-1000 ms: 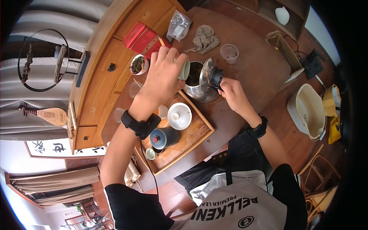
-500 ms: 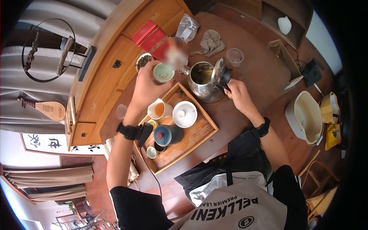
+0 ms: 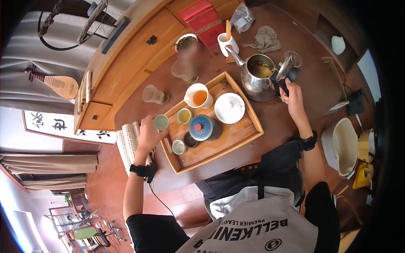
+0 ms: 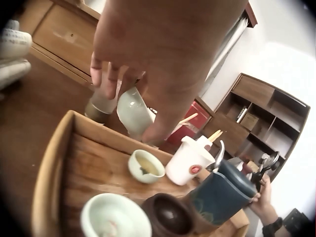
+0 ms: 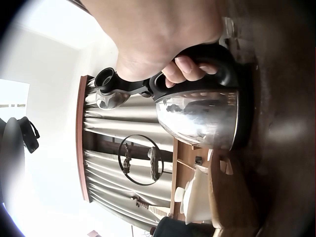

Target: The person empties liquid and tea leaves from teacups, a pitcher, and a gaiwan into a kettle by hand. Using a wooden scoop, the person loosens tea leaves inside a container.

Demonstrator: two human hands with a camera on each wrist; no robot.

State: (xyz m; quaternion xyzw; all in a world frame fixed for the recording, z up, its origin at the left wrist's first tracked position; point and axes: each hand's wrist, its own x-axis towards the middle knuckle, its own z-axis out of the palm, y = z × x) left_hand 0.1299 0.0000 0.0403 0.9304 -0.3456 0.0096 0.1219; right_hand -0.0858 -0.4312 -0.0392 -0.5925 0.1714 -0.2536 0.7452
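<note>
Between thumb and fingers, my left hand (image 3: pixel 147 135) holds a pale green teacup (image 3: pixel 161 122) over the left edge of the wooden tray (image 3: pixel 232 145). The left wrist view shows that cup tilted (image 4: pixel 132 111). On the tray are a cup of yellow liquid (image 3: pixel 184 116), another pale green cup (image 3: pixel 179 147), a white pitcher of amber tea (image 3: pixel 199 96), a white lidded bowl (image 3: pixel 230 108) and a blue lidded canister (image 3: pixel 201 127). My right hand (image 3: pixel 295 101) grips the black handle of a steel kettle (image 3: pixel 253 84) standing on the table, its hinged lid (image 3: pixel 285 66) up and liquid inside.
Behind the tray stand a clear glass (image 3: pixel 152 94), a bowl of dry leaves (image 3: pixel 185 41), a red box (image 3: pixel 204 21) and a white holder with wooden tools (image 3: pixel 228 42). A crumpled cloth (image 3: pixel 265 39) lies beyond the kettle. Part of the back is blurred.
My left hand has carried the cup from beside the kettle's mouth leftward to the tray's left edge. My right hand keeps its grip on the kettle handle. The head view has shifted.
</note>
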